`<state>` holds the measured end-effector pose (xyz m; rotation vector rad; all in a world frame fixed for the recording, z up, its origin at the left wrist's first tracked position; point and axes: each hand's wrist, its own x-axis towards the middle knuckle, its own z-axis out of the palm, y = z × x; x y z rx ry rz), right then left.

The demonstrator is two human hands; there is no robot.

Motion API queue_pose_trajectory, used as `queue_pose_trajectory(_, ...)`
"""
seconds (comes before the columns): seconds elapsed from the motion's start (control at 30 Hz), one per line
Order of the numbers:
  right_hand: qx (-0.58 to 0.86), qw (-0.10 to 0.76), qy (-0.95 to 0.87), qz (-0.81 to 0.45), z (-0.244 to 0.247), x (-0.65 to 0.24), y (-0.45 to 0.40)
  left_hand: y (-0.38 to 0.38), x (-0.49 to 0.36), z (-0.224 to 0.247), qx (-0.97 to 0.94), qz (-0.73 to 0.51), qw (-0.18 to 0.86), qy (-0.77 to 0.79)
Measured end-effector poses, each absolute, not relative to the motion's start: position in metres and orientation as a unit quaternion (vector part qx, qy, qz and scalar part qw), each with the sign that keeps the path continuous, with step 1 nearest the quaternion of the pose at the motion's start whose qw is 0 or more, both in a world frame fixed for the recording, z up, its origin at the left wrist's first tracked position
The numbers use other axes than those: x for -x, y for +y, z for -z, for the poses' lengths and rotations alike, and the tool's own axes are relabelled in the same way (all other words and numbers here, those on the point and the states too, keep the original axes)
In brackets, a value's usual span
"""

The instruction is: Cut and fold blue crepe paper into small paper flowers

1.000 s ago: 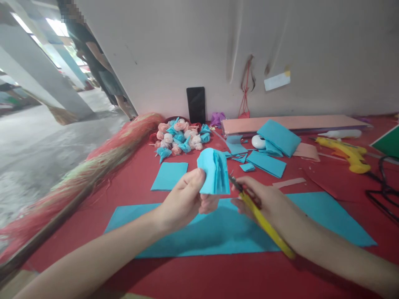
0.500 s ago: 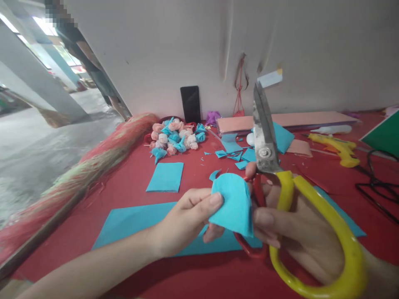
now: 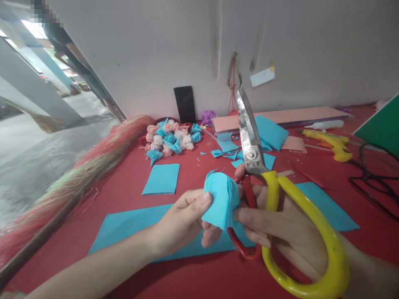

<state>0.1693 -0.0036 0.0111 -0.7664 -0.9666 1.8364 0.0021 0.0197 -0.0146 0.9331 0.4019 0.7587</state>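
My left hand (image 3: 190, 214) pinches a small stack of blue crepe paper (image 3: 216, 199) with a rounded top, thumb in front and fingers behind. The stack's layers fan apart along its right side, where the thumb and fingertips of my right hand (image 3: 280, 226) touch it. That same hand also holds metal scissors (image 3: 251, 141), one handle loop yellow and the other red, blades together and pointing up. Behind the hands, a long blue paper strip (image 3: 124, 228) lies on the red table (image 3: 121, 274). A folded blue paper piece (image 3: 162, 178) is farther back on the left.
Paper flowers (image 3: 171, 137) are heaped in front of a phone (image 3: 185, 104) leaning on the wall. Blue scraps (image 3: 224, 153) lie mid-table. A yellow glue gun (image 3: 330, 141) and its black cable (image 3: 370, 182) are at right. Red fringe (image 3: 102, 162) runs along the left edge.
The right fingertips have pressed in on the paper stack's right side, and its layers now bulge and separate there. The hands and scissors have shifted slightly left in view.
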Motion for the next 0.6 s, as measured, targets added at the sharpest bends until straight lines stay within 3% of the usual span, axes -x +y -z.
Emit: queue_pose_trajectory(0.6, 0.288, 0.452, -0.385, -0.751, -0.0071, -0.1722, -0.0031, 0.0182, -0.0018, 0.0164, -0.42, -0.341, 0.816, 0.202)
